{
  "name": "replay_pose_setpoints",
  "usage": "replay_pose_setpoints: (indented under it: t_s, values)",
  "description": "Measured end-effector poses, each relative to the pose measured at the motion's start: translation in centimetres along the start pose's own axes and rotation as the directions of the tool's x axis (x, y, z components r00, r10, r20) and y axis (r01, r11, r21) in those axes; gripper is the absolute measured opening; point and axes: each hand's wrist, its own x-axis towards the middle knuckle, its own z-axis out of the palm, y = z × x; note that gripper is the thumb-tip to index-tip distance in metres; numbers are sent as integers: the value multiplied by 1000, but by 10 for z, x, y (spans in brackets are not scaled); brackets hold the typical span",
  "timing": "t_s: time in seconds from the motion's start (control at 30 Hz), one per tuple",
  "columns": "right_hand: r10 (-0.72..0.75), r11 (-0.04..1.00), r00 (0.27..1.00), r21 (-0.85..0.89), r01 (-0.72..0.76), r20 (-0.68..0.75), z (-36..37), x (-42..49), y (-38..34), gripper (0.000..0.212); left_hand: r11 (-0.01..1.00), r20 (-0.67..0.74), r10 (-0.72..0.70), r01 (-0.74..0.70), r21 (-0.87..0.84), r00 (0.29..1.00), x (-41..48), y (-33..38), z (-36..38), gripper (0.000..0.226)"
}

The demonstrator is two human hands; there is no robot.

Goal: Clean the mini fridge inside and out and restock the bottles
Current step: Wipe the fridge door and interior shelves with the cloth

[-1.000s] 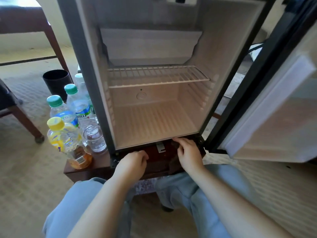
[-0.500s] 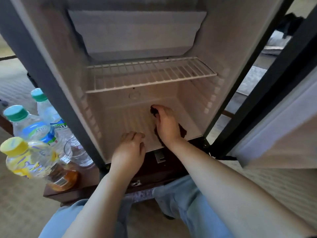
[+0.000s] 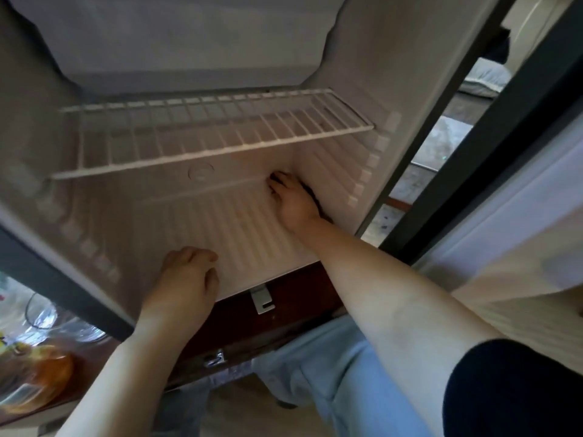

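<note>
Right hand fingers curled onto a dark crumpled cloth beneath it, at the back right corner of the open white mini fridge floor, left hand loosely curled, holding nothing, on the front lip

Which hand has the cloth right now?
The right hand, far back on the fridge floor, holds the dark cloth; the left hand rests empty at the front edge.
</note>
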Motion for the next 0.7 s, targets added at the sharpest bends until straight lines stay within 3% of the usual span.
replay_pose_setpoints:
  t_s: [0.23,0.43,0.7]
  values:
    - [140,989,986,67,-134,-92,-15,-92,-1,39,999,58,-38,37,33,998,-25,-3,-7,32]
    - [234,971,965,86,-225,-121,-30,-165,-10,43,1000,-1,16,-16,-22,1000,-60,26,-7,29]
    - [166,958,985,242,-151,-43,-61,-242,-43,35,993,100,37,-25,-113,994,-115,54,-6,29]
